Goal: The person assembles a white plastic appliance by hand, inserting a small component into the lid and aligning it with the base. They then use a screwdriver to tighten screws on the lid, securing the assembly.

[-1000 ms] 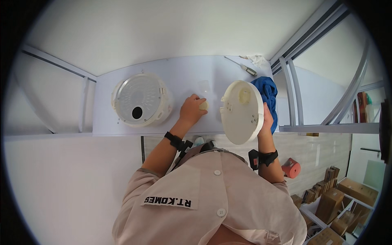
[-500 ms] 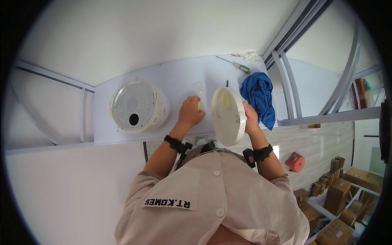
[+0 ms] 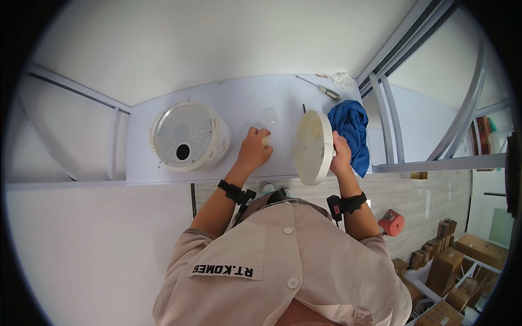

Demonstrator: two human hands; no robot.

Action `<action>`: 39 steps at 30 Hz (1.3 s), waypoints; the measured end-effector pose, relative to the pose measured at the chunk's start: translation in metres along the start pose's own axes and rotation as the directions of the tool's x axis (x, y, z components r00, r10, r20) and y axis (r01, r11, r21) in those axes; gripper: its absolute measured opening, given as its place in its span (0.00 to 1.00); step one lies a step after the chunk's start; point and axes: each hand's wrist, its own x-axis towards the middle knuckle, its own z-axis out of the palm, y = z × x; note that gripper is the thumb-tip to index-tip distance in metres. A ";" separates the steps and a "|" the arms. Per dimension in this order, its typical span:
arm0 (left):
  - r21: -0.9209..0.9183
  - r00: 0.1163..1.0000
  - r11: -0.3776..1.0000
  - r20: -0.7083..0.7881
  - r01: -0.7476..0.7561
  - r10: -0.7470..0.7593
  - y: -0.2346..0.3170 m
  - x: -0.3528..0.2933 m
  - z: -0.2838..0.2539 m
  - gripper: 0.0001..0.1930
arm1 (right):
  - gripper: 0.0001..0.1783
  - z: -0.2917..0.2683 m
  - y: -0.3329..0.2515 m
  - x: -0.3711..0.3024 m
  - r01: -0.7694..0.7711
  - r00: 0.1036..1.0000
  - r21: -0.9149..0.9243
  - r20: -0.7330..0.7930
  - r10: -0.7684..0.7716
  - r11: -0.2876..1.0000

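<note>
Hands [image 3: 254,149]: 2; lid [image 3: 314,146]: 1; cooker [image 3: 187,136]: 1

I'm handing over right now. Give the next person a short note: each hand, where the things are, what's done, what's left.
Left hand: closed on a small pale object; too hidden to identify.
Right hand: holds the round white disc tilted on edge above the table.
White round appliance sits at the left with its top closed. Small clear cup stands behind the left hand. Blue cloth lies right of the disc; screwdriver at the far edge.
Done: disc is lifted.
Left: disc not yet set down or fitted anywhere.
</note>
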 end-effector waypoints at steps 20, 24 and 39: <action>-0.007 0.990 0.994 -0.088 0.112 -0.112 -0.017 -0.002 0.003 0.15 | 0.22 0.005 0.013 0.006 -0.126 0.992 0.249 0.007 0.128 0.960; 0.024 0.981 0.992 -0.148 0.127 -0.122 -0.016 -0.006 -0.001 0.14 | 0.22 0.007 0.012 0.005 -0.148 0.988 0.237 -0.017 0.157 0.960; 0.158 0.965 0.987 -0.261 0.043 0.000 -0.015 0.002 -0.005 0.13 | 0.21 0.004 0.009 0.005 -0.137 0.990 0.273 0.004 0.141 0.952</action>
